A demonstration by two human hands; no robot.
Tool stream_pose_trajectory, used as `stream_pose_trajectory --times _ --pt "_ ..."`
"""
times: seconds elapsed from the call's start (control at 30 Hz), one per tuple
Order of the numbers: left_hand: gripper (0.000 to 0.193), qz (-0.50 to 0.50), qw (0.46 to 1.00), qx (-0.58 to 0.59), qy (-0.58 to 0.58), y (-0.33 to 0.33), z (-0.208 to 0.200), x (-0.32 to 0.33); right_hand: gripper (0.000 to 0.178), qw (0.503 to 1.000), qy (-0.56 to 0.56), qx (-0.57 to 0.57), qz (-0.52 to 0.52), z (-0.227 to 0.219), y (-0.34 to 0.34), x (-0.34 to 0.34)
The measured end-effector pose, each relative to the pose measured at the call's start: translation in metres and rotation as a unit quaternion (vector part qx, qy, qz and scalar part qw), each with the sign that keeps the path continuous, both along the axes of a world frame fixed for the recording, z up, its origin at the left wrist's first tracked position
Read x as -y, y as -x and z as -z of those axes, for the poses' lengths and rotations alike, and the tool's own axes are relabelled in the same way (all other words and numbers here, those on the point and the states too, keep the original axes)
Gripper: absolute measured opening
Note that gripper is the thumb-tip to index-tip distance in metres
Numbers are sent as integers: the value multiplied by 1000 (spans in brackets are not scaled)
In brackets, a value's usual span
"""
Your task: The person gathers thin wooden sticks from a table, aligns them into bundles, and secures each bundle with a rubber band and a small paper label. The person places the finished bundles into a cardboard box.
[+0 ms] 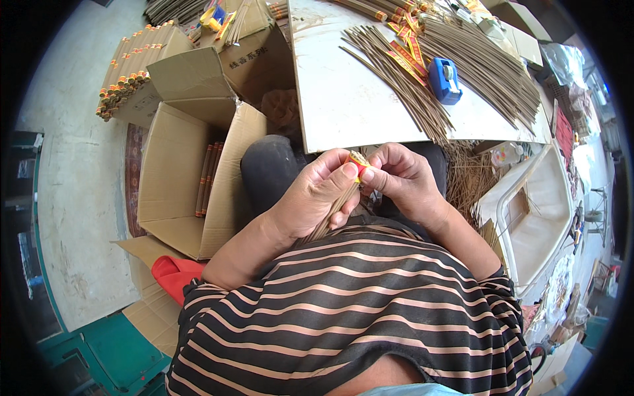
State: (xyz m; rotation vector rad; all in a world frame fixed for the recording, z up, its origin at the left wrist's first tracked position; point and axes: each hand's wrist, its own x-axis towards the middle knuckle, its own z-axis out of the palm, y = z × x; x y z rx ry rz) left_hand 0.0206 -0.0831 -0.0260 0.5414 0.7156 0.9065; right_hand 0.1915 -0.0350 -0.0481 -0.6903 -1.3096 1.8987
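A bundle of thin brown incense sticks is held over my lap, tilted, its top end pointing away from me. My left hand is wrapped round the sticks just below that end. A red and yellow paper band goes round the bundle's top. My left thumb presses on the band, while my right hand pinches its right side between thumb and fingers. The lower end of the sticks rests close to my striped shirt. Beyond my hands, loose incense sticks lie on the white table.
On the table are a blue tape dispenser, red and yellow paper strips and a wider spread of sticks. An open carton at left holds banded bundles. More bundles are stacked farther left. A white tub stands right.
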Motion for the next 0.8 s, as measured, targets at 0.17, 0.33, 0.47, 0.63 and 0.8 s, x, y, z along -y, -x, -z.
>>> stream_pose_trajectory --times 0.17,0.33,0.47,0.63,0.8 --pt "31 36 998 45 -18 6 10 0 18 1000 13 20 -3 -9 -3 -3" --pt "29 38 998 42 -15 2 7 -1 25 986 -131 102 10 -10 -8 -1" --pt "33 48 996 -28 -70 1 3 -3 25 976 -176 126 38 -6 -11 3" --pt "42 48 957 -241 -152 1 3 -1 23 970 -192 135 56 -13 -12 7" --pt "42 89 967 -204 -123 0 -9 -5 24 967 -191 164 45 -21 -15 5"
